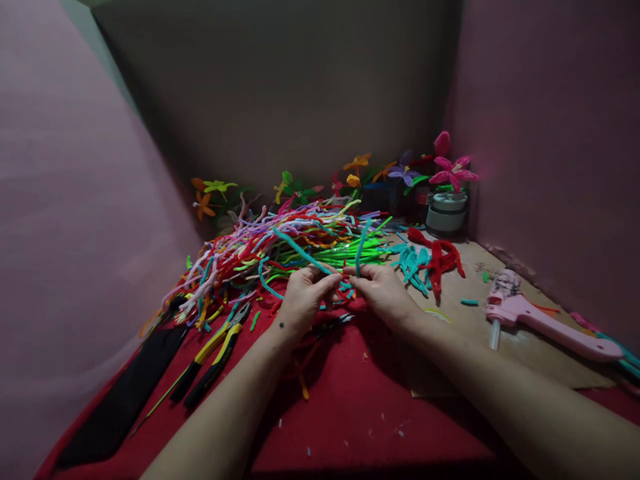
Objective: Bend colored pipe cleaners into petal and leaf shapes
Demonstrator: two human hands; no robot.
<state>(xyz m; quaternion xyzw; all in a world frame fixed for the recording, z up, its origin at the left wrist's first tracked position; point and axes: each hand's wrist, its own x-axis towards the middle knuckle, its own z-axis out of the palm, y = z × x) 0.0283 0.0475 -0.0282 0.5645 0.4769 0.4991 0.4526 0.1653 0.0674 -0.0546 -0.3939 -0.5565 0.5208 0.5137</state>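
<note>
Between my two hands is a turquoise pipe cleaner [299,249], one end reaching up to the left and a second length rising above the right fingers. My left hand [307,293] pinches it near the middle. My right hand [383,290] has thumb and forefinger closed on it close by, the fingertips nearly touching. Just behind the hands lies a big tangled heap of coloured pipe cleaners [240,247], with bright green ones [350,252] beside it. Bent turquoise pieces [414,267] and red pieces [443,263] lie right of my right hand.
Yellow-black pliers [215,360] and a black flat strip [127,393] lie at left on the red cloth [350,413]. A pink glue gun [550,323] rests on a brown board [470,260] at right. Pipe-cleaner flowers, one pink [454,173] in a pot [447,212], stand along the back wall.
</note>
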